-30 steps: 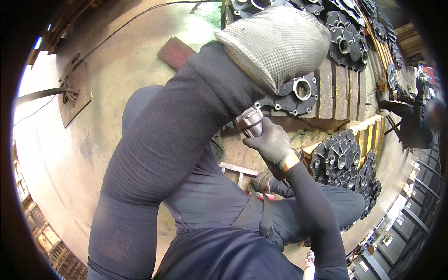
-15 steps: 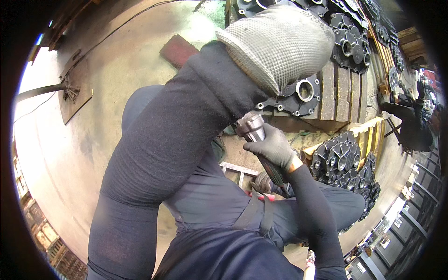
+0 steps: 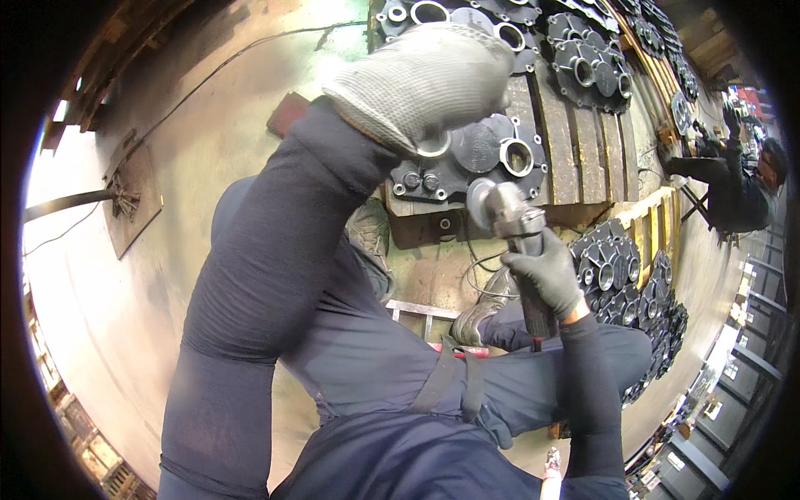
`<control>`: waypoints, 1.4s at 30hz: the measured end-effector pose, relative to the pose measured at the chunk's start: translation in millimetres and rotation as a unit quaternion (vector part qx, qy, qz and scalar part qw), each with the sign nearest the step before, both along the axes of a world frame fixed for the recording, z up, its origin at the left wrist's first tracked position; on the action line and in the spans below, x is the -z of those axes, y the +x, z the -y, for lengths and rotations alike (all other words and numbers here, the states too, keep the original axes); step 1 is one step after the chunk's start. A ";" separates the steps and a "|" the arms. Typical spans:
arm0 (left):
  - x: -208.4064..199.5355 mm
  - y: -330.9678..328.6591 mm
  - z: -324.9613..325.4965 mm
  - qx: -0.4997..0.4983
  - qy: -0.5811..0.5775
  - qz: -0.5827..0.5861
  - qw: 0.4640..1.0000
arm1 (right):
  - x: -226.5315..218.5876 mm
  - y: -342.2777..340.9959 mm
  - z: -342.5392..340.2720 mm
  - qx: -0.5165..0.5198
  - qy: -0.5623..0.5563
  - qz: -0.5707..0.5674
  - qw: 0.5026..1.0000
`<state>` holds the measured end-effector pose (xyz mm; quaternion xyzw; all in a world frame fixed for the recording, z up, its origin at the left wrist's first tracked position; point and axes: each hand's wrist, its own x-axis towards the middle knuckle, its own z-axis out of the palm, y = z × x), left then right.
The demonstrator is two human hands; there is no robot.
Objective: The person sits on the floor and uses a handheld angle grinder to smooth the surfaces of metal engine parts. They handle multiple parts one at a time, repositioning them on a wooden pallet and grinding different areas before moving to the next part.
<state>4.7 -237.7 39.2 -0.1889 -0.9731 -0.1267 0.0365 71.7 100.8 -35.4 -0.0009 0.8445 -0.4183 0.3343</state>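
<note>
My right hand [image 3: 546, 271], in a grey glove, is wrapped round the body of an angle grinder [image 3: 518, 218]. The grinder's pale round disc [image 3: 480, 203] points up and left, at the near edge of a black metal housing cover [image 3: 477, 150]; whether it touches cannot be told. That cover lies flat, with bright machined rings and bolt holes. Raised close to the camera, my left hand [image 3: 425, 79] in a light knit glove hides part of the cover. Its fingertips are blurred, and I cannot see whether it holds anything.
Several more black covers [image 3: 587, 71] lie on a wooden pallet [image 3: 575, 154]. Another stack of castings [image 3: 612, 271] stands at the right beside my knee. A cable [image 3: 471, 267] loops near my shoe [image 3: 479, 317]. Another person [image 3: 737, 179] sits at the far right.
The grinder and my right hand have moved right, and its disc has come into view. My left hand has shifted left and slightly down, uncovering more of the cover.
</note>
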 end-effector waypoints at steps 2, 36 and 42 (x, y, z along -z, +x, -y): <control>-1.2 -4.3 -4.3 -0.006 -0.006 0.036 0.999 | -6.9 -9.6 -11.0 0.039 -0.007 -0.022 0.999; 203.9 40.1 -137.8 0.127 -0.189 0.245 0.943 | -91.2 -134.6 -219.3 0.355 -0.475 -0.204 0.779; 220.1 49.2 -154.9 0.025 -0.160 0.140 0.977 | -94.1 -131.3 -216.8 0.362 -0.472 -0.183 0.783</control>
